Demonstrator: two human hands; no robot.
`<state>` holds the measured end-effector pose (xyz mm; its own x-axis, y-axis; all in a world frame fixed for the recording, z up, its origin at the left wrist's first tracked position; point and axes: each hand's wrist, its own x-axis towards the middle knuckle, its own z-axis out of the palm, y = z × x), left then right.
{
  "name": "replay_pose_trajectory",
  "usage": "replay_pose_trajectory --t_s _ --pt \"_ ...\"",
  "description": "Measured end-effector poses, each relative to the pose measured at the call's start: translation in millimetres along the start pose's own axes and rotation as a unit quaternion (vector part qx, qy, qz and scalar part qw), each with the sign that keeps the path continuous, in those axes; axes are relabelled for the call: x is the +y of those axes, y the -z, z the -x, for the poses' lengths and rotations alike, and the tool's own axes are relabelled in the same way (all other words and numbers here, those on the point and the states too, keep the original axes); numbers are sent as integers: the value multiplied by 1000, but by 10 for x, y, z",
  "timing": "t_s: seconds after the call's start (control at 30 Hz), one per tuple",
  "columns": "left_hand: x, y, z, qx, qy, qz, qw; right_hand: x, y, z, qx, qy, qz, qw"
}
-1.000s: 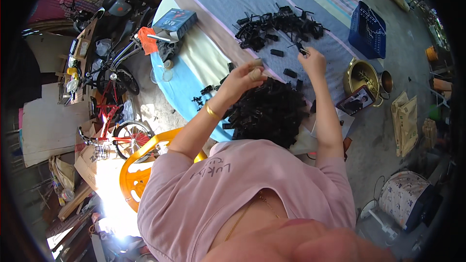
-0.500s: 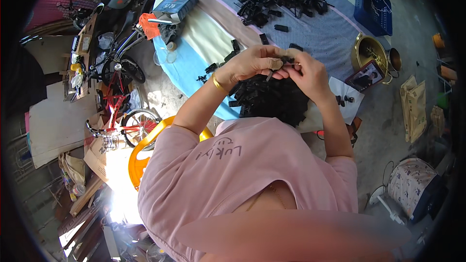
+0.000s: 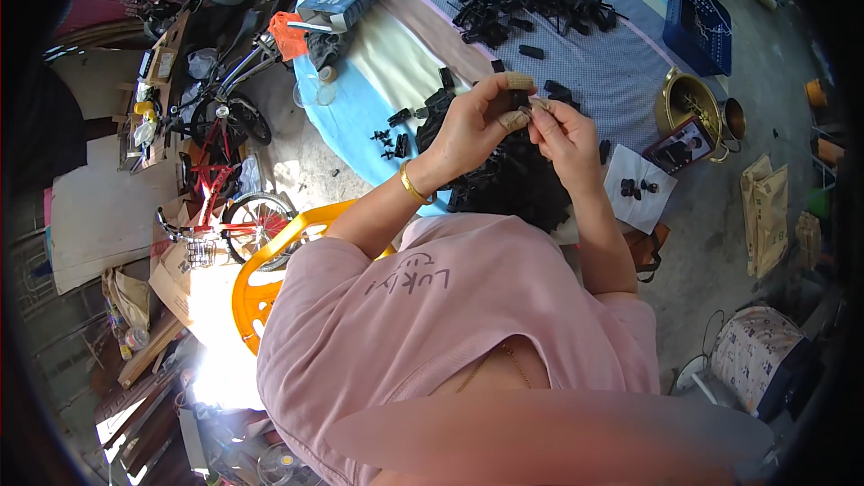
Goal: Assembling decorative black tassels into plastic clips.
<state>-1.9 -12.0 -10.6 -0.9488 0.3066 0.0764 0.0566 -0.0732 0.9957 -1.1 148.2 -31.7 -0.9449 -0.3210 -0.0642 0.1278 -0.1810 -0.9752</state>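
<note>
My left hand [image 3: 470,124] has tan coverings on its thumb and index fingertip and grips a small black plastic part [image 3: 519,99] between them. Close against it, my right hand [image 3: 565,131] is closed in a pinch; whatever sits in its fingertips is too small to make out. Below both hands, near my body, lies a large heap of black parts [image 3: 513,184], partly covered by my left wrist. A second pile of black parts with thin prongs [image 3: 531,4] rests farther off on the cloth-covered table [image 3: 396,27].
To the right stand a brass-coloured pot [image 3: 670,94], a propped phone [image 3: 677,146] and white paper [image 3: 621,202] with small black pieces. A blue basket [image 3: 697,27] is at the far right. At the left are a blue box [image 3: 340,2], an orange bag [image 3: 288,36] and a yellow chair [image 3: 247,292].
The view has shifted slightly. My left fingers have opened wider around the black part, which now shows upright between thumb and index finger. My right fingers have drawn together into a tighter pinch.
</note>
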Motion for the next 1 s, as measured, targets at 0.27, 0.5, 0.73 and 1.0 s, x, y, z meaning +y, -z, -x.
replay_pose_trajectory --t_s 0.27,0.5,0.73,1.0 --pt "-78 -75 70 47 -53 -46 996 -3 -133 67 53 19 13 998" --pt "-69 -93 78 67 -38 -153 985 59 98 -23 43 -8 31 999" --pt "133 -216 130 7 -125 -331 935 -59 114 16 45 144 229 962" --pt "125 140 54 -247 140 174 943 -200 355 115 -128 29 -39 991"
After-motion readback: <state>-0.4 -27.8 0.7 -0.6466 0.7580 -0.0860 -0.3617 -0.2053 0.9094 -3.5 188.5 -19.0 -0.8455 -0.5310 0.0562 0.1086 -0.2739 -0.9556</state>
